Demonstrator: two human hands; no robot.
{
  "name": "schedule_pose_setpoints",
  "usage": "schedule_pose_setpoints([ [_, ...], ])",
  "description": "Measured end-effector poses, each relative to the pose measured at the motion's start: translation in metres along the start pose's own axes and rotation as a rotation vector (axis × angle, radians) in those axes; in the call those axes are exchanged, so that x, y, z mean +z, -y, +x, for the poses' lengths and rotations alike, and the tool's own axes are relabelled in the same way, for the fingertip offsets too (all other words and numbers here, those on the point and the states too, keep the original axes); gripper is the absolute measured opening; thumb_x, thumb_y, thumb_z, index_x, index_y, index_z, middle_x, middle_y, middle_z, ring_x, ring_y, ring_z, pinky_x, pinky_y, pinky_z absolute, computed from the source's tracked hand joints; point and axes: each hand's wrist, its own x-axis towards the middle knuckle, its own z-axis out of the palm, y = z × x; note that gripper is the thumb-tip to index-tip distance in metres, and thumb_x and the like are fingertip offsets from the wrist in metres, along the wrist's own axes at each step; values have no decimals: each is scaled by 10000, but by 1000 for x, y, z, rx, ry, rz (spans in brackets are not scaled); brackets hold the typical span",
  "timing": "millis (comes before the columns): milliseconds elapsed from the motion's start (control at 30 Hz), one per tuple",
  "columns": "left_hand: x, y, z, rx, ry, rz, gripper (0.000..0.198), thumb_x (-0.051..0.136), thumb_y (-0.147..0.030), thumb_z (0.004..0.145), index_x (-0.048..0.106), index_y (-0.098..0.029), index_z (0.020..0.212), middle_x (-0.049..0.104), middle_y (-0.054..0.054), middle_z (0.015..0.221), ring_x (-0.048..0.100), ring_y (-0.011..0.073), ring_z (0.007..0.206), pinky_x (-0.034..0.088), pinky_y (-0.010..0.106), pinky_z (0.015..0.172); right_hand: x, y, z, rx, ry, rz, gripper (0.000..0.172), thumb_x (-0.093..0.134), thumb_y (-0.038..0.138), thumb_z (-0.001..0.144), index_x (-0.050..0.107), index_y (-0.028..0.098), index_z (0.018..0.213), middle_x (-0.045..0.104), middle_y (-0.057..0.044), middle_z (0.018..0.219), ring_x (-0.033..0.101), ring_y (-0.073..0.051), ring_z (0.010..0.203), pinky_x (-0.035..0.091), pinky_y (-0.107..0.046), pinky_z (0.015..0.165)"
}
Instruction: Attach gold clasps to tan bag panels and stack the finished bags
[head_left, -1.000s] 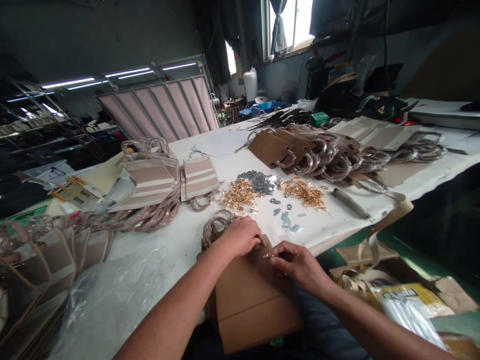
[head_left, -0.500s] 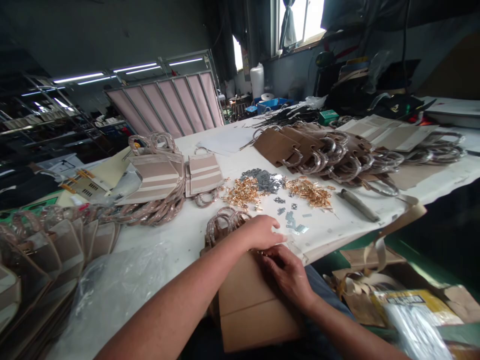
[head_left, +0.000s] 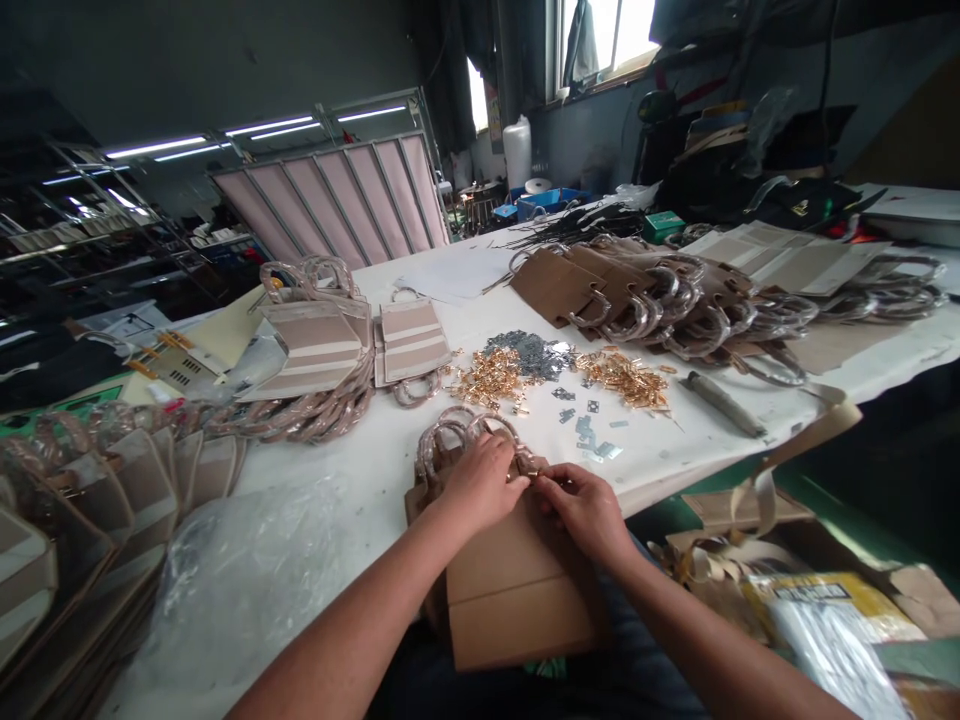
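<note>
A brown handbag (head_left: pixel 517 600) leans against the table edge over the lap, its plastic-wrapped handles (head_left: pixel 442 436) upward. My left hand (head_left: pixel 484 485) is closed on the bag's top edge, close to the handles. At the same edge, my right hand (head_left: pixel 589 512) pinches a small gold metal fitting (head_left: pixel 534 474), with thumb and index finger together. The fitting lies between both hands, and its exact shape is partly hidden by the fingers. Beyond the hands are two heaps of gold fittings (head_left: pixel 487 378), a pile of grey metal plates (head_left: pixel 525 355) and some loose plates (head_left: pixel 589 435).
Striped bags (head_left: pixel 311 345) are stacked to the left, with more bags (head_left: pixel 135 500) and clear plastic sheeting (head_left: pixel 247 570) nearer. Brown bags (head_left: pixel 570 285) lie at the back right. A grey rod-like object (head_left: pixel 721 402) rests near the right edge; an open carton (head_left: pixel 750 510) stands below.
My left hand has drawn back from the loose plates to the bag's top edge. My right hand stays at that edge, now pinching the gold fitting in plain view.
</note>
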Motion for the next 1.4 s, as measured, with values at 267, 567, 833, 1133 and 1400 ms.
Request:
schedule_pose_setpoints([
  [267, -2, -11, 11, -33, 35, 121, 252, 541, -312, 988, 729, -181, 1094, 754, 137, 1098, 663, 332, 1125, 450, 534, 1071, -5, -2, 7, -298, -68, -307, 263, 661, 465, 942, 744, 220, 892, 716, -33, 720, 657, -217, 643, 503, -304, 620],
  [567, -15, -34, 30, 92, 24, 114, 255, 579, -286, 918, 779, -225, 772, 765, 84, 944, 638, 290, 1039, 480, 470, 976, 6, -10, -7, -708, 56, -450, 221, 517, 230, 1025, 729, 238, 1086, 714, -102, 1127, 710, -236, 930, 542, -304, 773],
  [833, -4, -16, 29, -100, 2, -11, 207, 607, -397, 932, 696, -210, 935, 738, 79, 1001, 669, 282, 966, 529, 413, 874, -20, 1, 12, -226, -43, -182, 247, 644, 451, 967, 709, 213, 959, 699, -29, 740, 595, -182, 588, 474, -280, 566],
  [1133, -3, -12, 23, -59, 166, 52, 294, 767, -267, 744, 596, -220, 979, 703, 96, 1060, 653, 322, 1090, 507, 405, 928, -29, 4, 11, -95, 74, -6, 366, 732, 554, 876, 716, 189, 880, 650, -13, 659, 541, -166, 573, 408, -267, 523],
  [1400, -31, -28, 13, -178, 129, -54, 353, 747, -235, 759, 515, -271, 1022, 664, -24, 842, 655, 220, 753, 394, 294, 645, -32, 21, -7, -441, -77, -271, 205, 670, 420, 955, 751, 232, 977, 720, -32, 845, 609, -181, 670, 507, -305, 650],
])
